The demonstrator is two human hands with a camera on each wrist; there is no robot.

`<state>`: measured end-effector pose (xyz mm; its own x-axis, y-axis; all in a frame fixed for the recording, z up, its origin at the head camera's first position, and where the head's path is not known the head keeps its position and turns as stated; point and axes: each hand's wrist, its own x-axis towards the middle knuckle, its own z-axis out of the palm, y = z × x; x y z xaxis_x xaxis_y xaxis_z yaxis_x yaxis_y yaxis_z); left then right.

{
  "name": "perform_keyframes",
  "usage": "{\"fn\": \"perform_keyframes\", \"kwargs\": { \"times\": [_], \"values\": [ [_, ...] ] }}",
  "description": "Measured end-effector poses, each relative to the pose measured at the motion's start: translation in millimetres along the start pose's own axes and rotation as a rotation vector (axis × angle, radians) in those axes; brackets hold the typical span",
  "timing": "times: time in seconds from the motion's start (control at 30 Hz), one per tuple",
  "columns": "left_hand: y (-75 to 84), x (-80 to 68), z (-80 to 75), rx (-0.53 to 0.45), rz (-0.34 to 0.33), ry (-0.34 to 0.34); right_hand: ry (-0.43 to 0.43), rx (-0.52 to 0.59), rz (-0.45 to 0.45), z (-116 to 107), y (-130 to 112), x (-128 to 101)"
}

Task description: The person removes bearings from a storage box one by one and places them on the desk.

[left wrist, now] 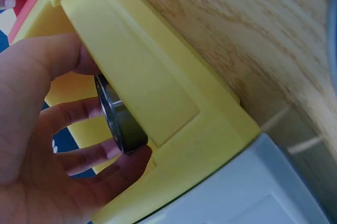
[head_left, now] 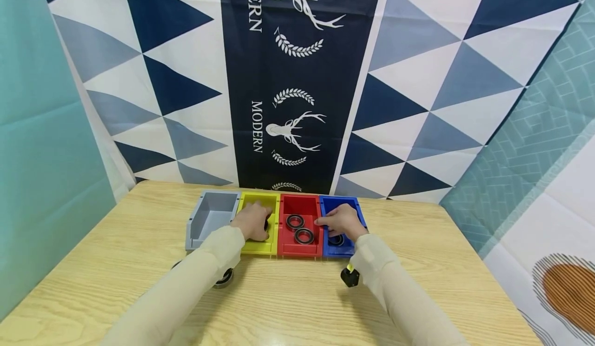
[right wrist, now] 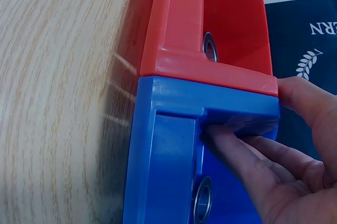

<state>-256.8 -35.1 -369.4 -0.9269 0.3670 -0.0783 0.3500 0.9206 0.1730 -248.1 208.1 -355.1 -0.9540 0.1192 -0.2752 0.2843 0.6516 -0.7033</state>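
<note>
Four small bins stand side by side on the wooden table: grey (head_left: 211, 213), yellow (head_left: 260, 247), red (head_left: 299, 250) and blue (head_left: 346, 251). My left hand (head_left: 253, 221) is inside the yellow bin (left wrist: 158, 92), its fingers (left wrist: 79, 111) curled round a dark metal bearing ring (left wrist: 120, 121). My right hand (head_left: 332, 222) is at the blue bin (right wrist: 158, 161), with the fingers (right wrist: 231, 140) inside against its left wall and the thumb (right wrist: 305, 98) on the rim. Two black rings (head_left: 295, 221) (head_left: 303, 235) lie in the red bin (right wrist: 174, 34). One ring (head_left: 335, 240) (right wrist: 202, 200) lies in the blue bin.
Another ring (head_left: 224, 279) lies on the table (head_left: 288, 304) under my left forearm. A small black and yellow object (head_left: 349, 276) sits beside my right sleeve. A patterned cloth backdrop (head_left: 297, 77) hangs close behind the bins.
</note>
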Motion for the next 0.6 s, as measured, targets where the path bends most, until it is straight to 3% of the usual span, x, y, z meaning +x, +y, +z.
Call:
{"fn": "perform_keyframes", "kwargs": {
  "times": [0.37,0.6],
  "values": [
    [4.8,-16.2,-8.2,0.027,0.034,0.052,-0.009,0.009,0.009,1,1,0],
    [10.6,-32.5,-24.5,0.025,0.083,0.093,-0.015,0.018,0.001,-2,0,-1]
  ]
}}
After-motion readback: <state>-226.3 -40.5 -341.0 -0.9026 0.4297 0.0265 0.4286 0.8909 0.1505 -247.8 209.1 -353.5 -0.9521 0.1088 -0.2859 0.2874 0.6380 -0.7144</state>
